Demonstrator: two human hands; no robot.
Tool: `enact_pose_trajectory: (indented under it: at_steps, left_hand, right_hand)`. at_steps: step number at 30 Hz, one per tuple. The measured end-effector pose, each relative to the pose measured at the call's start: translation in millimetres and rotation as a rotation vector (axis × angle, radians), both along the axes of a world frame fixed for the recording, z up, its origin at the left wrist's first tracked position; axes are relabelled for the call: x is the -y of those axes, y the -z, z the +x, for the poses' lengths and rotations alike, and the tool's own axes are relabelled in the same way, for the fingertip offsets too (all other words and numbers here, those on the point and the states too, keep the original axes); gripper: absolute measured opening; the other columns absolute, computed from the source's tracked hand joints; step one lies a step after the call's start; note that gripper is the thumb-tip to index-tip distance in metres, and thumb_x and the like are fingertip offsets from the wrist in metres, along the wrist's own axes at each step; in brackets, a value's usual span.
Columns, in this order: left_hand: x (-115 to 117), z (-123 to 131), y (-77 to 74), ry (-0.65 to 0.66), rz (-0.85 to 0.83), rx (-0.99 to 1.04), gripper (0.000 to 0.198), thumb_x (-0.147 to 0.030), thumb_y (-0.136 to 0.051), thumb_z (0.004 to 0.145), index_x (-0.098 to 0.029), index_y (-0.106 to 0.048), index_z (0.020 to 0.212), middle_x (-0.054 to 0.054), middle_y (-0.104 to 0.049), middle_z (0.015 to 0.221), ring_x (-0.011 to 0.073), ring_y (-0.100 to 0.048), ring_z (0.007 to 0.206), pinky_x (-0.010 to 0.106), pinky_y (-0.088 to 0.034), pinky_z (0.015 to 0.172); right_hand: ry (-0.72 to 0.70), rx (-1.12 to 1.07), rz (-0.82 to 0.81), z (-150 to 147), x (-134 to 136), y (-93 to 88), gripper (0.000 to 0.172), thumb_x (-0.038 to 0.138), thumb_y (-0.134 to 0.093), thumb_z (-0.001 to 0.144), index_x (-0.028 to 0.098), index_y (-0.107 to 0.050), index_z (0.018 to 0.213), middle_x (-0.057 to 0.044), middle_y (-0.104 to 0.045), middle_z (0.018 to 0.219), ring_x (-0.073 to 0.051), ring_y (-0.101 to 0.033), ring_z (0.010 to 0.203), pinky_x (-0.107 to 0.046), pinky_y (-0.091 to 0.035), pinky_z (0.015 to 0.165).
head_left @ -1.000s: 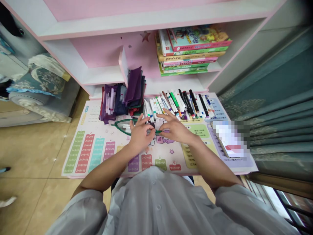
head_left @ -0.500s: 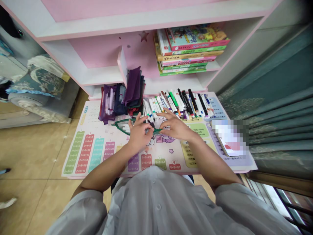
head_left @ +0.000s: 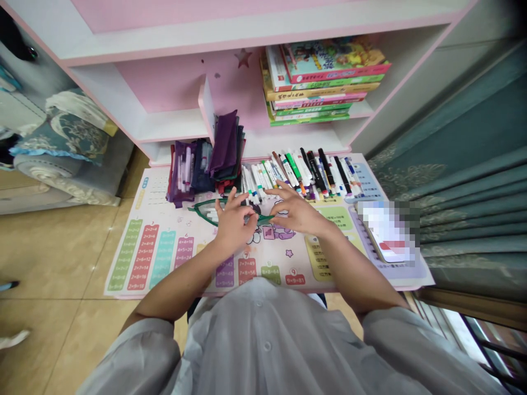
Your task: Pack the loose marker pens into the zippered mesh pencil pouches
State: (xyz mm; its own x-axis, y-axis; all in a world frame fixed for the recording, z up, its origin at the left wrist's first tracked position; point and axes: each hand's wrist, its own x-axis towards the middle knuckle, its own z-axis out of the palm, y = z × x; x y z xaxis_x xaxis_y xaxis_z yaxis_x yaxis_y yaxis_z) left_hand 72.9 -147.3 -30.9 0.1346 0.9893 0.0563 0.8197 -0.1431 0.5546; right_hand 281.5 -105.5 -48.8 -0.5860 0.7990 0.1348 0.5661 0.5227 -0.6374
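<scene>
Clear pencil pouch (head_left: 206,213) w/ green zip (head_left: 265,218), white markers (head_left: 212,215) inside, lies on times-table mat (head_left: 164,258). L hand (head_left: 233,227): fingers clenched on pouch. R hand (head_left: 298,214): fingers by zip end, can't tell if gripping.

Green-zippered pencil pouch (head_left: 205,212) lying flat on times-table mat (head_left: 185,233), white markers (head_left: 212,215) showing through, narrow green end stretching right.

left hand (head_left: 233,226), right hand (head_left: 298,214) close together, palms down
</scene>
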Motion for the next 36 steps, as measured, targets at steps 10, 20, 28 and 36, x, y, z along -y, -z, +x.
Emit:
enact_pose_trajectory:
  at_steps: [10, 20, 28, 36]
  left_hand:
    - [-1.0, -2.2, -1.0, -0.013, 0.003, -0.026, 0.015, -0.022, -0.06, 0.084, -0.023, -0.069, 0.072, 0.003, -0.058, 0.141, 0.0349, -0.029, 0.147, 0.072, -0.01, 0.115]
    - [-1.5, -3.2, -2.6, -0.027, -0.003, -0.031, 0.015, -0.022, -0.06, 0.084, -0.023, -0.067, 0.071, 0.002, -0.058, 0.141, 0.0325, -0.029, 0.147, 0.072, -0.007, 0.117]
    - [-2.6, -5.2, -2.1, -0.027, 0.002, -0.031, 0.015, -0.022, -0.061, 0.084, -0.023, -0.066, 0.07, 0.003, -0.057, 0.142, 0.0319, -0.029, 0.147, 0.073, -0.007, 0.116]
    - [-3.4, -6.8, -2.1, -0.036, -0.005, -0.028, 0.016, -0.022, -0.06, 0.084, -0.024, -0.066, 0.069, 0.002, -0.058, 0.141, 0.0326, -0.029, 0.147, 0.072, -0.007, 0.116]
  right_hand:
    - [0.011, 0.004, 0.001, 1.0, 0.3, -3.1, 0.008, 0.027, -0.073, 0.077, 0.023, -0.074, 0.071, -0.005, -0.053, 0.144, -0.04, -0.021, 0.149, -0.066, -0.025, 0.116]
    - [0.024, -0.004, -0.008, 2.7, 0.0, -1.3, 0.008, 0.027, -0.072, 0.078, 0.024, -0.074, 0.071, -0.004, -0.053, 0.145, -0.039, -0.021, 0.149, -0.065, -0.024, 0.117]
    - [0.034, 0.019, 0.014, 3.4, -0.8, -0.8, 0.008, 0.028, -0.073, 0.078, 0.023, -0.074, 0.072, -0.005, -0.054, 0.143, -0.038, -0.024, 0.148, -0.064, -0.027, 0.116]
    - [0.024, -0.013, -0.017, 5.2, -1.1, -1.4, 0.009, 0.03, -0.073, 0.078, 0.024, -0.074, 0.071, -0.004, -0.055, 0.142, -0.038, -0.023, 0.149, -0.063, -0.026, 0.117]
